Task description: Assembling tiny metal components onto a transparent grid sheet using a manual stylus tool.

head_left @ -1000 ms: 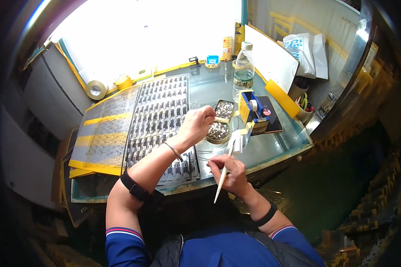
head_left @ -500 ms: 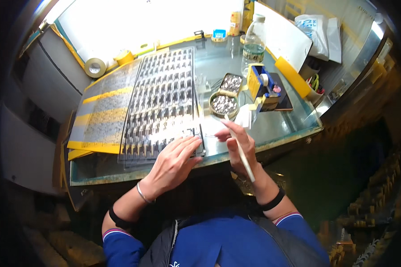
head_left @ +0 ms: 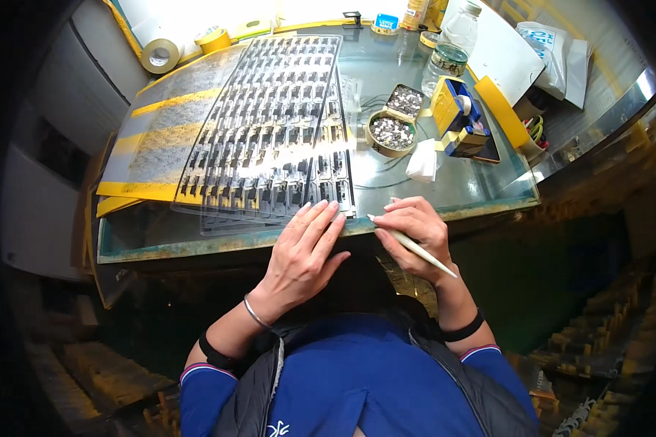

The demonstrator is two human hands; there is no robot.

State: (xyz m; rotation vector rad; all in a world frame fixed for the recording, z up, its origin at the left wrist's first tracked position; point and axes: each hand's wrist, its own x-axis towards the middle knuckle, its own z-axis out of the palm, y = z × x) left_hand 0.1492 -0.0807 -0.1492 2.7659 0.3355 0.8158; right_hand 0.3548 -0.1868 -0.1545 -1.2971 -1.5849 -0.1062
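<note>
Glass-topped table (head_left: 474, 186) with patterned sheets (head_left: 266, 124)

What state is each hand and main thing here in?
Patterned transparent sheets: stacked askew
White pen-like tool: held, tilted
Left hand: open, fingers extended at the sheets' near edge
Right hand: closed around the tool
Round tin: open, filled with small pieces
Tape dispenser: loaded
Clear bottle: upright

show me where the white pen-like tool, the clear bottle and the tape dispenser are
White pen-like tool (head_left: 421, 253): head view, on its exposed shaft
Clear bottle (head_left: 451, 53): head view, on the middle of its body
Tape dispenser (head_left: 444, 102): head view, on its yellow side
</note>
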